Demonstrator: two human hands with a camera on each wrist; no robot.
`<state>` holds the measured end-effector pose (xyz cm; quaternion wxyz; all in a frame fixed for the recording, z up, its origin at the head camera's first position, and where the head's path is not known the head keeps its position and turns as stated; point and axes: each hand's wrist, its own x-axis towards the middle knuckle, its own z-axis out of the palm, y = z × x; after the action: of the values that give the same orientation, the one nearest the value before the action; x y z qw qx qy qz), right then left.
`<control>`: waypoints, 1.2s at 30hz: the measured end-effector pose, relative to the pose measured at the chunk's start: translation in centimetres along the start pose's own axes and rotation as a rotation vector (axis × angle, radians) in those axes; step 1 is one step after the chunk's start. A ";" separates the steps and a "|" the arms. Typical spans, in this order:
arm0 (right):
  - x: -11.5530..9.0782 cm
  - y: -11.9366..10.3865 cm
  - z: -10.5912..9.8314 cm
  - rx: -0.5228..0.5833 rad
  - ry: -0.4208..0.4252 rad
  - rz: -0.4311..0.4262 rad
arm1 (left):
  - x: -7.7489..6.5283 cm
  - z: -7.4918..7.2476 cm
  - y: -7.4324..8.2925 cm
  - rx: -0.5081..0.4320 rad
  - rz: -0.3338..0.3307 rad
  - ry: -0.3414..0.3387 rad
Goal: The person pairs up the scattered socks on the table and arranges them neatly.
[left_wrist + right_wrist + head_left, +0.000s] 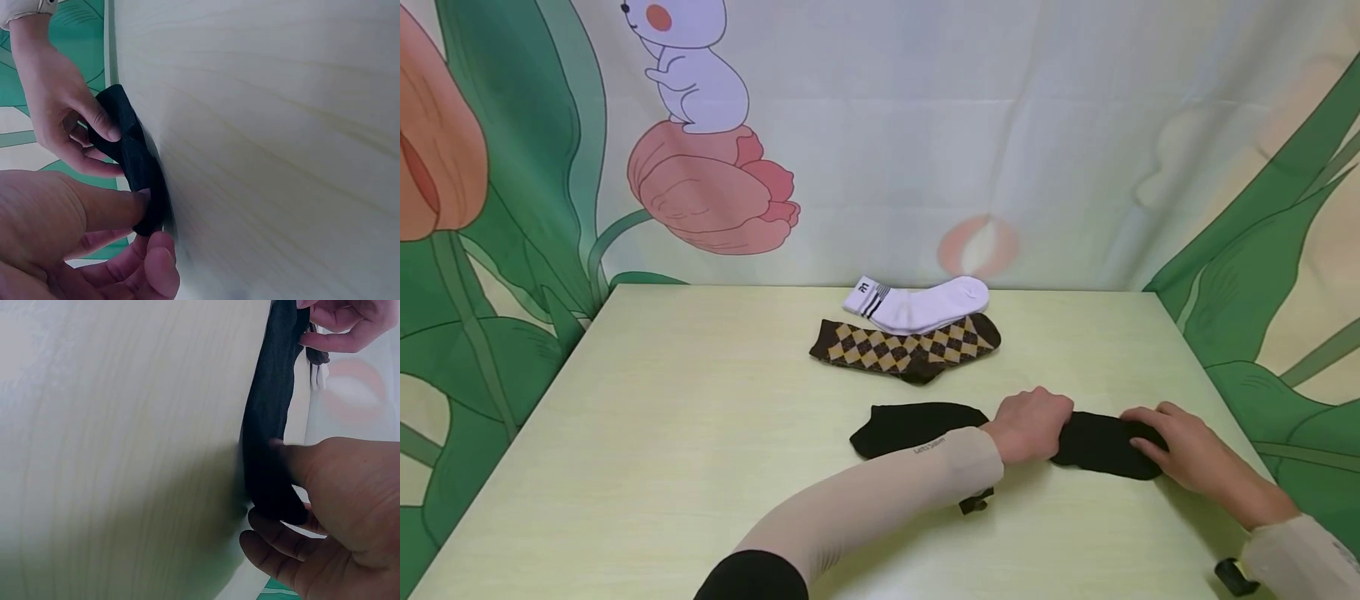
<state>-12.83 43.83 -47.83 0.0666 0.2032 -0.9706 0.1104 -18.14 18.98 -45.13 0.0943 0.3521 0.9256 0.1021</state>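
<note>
Between my two hands lies a black sock (1093, 442), low over the pale table. My left hand (1030, 423) pinches its left end between thumb and fingers, as the left wrist view shows. At the other end my right hand (1191, 450) grips the sock, with its thumb on top and fingertips curled beneath, seen in the right wrist view. More black sock fabric (917, 423) lies left of my left hand, partly behind the forearm. Whether it joins the held sock is hidden by the hand.
A brown and tan argyle sock pair (910, 348) lies flat farther back. Touching it from behind is a white sock pair (925, 305) with black stripes. A printed curtain (880, 150) hangs along the rear edge of the table (662, 433).
</note>
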 end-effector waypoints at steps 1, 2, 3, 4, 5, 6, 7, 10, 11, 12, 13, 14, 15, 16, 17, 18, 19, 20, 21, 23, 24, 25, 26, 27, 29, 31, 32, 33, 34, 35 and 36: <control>0.0 0.0 0.0 0.002 0.002 -0.003 | 0.0 0.0 0.0 -0.006 0.005 -0.001; 0.0 0.0 0.0 0.003 0.001 -0.004 | -0.1 0.0 -0.1 -0.012 0.010 -0.001; 0.0 0.1 -0.1 -0.002 0.000 -0.003 | -0.1 0.0 -0.1 -0.018 0.017 -0.002; 0.0 0.1 -0.1 -0.003 0.000 -0.004 | -0.1 0.0 -0.2 -0.023 0.026 -0.001; 0.0 0.2 -0.1 -0.002 -0.001 -0.004 | -0.1 0.0 -0.2 -0.030 0.037 0.002; 0.0 0.2 -0.1 -0.005 0.004 -0.004 | -0.2 -0.1 -0.3 -0.039 0.048 0.008; 0.0 0.3 -0.1 -0.007 0.012 -0.009 | -0.2 -0.1 -0.3 -0.048 0.062 0.014; 0.1 0.5 0.0 -0.012 0.048 -0.030 | -0.3 -0.2 -0.5 -0.075 0.104 0.036; 0.1 0.5 0.0 -0.011 0.057 -0.034 | -0.3 -0.2 -0.6 -0.082 0.114 0.041; 0.1 0.5 0.0 -0.012 0.066 -0.038 | -0.4 -0.3 -0.6 -0.088 0.123 0.044; 0.1 0.6 0.0 -0.016 0.077 -0.043 | -0.4 -0.3 -0.7 -0.090 0.132 0.044; 0.2 0.6 0.0 -0.019 0.084 -0.046 | -0.4 -0.4 -0.7 -0.091 0.138 0.043; 0.2 0.6 -0.1 -0.017 0.086 -0.044 | -0.4 -0.4 -0.7 -0.090 0.144 0.042; 0.2 0.6 -0.2 -0.018 0.089 -0.044 | -0.5 -0.4 -0.8 -0.089 0.146 0.039; 0.2 0.6 -0.2 -0.018 0.092 -0.044 | -0.5 -0.5 -0.8 -0.088 0.148 0.038; 0.2 0.6 -0.3 -0.022 0.097 -0.045 | -0.6 -0.5 -0.8 -0.089 0.147 0.035; 0.3 0.6 -0.4 -0.023 0.102 -0.044 | -0.6 -0.5 -0.9 -0.090 0.144 0.034; 0.3 0.6 -0.4 -0.023 0.104 -0.044 | -0.6 -0.6 -0.9 -0.095 0.141 0.034; 0.3 0.6 -0.5 -0.021 0.108 -0.044 | -0.7 -0.6 -1.0 -0.099 0.137 0.035; 0.4 0.6 -0.6 -0.024 0.120 -0.051 | -0.7 -0.7 -1.1 -0.106 0.133 0.039; 0.4 0.5 -0.7 -0.025 0.125 -0.056 | -0.7 -0.7 -1.2 -0.108 0.131 0.041; 0.4 0.5 -0.7 -0.024 0.129 -0.059 | -0.8 -0.8 -1.3 -0.112 0.131 0.044; 0.4 0.5 -0.7 -0.026 0.134 -0.064 | -0.8 -0.8 -1.4 -0.116 0.131 0.045; 0.5 0.4 -0.7 -0.026 0.137 -0.068 | -0.9 -0.9 -1.4 -0.118 0.133 0.048; 0.5 0.5 -0.7 -0.029 0.145 -0.079 | -1.0 -1.0 -1.5 -0.122 0.134 0.046; 0.6 0.5 -0.7 -0.031 0.153 -0.091 | -1.1 -1.2 -1.6 -0.131 0.136 0.038; 0.7 0.6 -0.6 -0.032 0.160 -0.099 | -1.2 -1.3 -1.7 -0.132 0.138 0.035; 0.7 0.6 -0.6 -0.035 0.167 -0.109 | -1.3 -1.4 -1.7 -0.135 0.138 0.029; 0.8 0.6 -0.6 -0.037 0.176 -0.118 | -1.3 -1.4 -1.8 -0.141 0.136 0.022; 0.8 0.6 -0.6 -0.039 0.185 -0.127 | -1.4 -1.5 -1.8 -0.147 0.134 0.016; 0.8 0.6 -0.6 -0.041 0.195 -0.136 | -1.5 -1.6 -1.8 -0.151 0.131 0.010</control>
<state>-13.77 44.18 -47.24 0.1722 0.2553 -0.9456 0.1051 -18.61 16.43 -43.92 0.1088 0.4035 0.8906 0.1793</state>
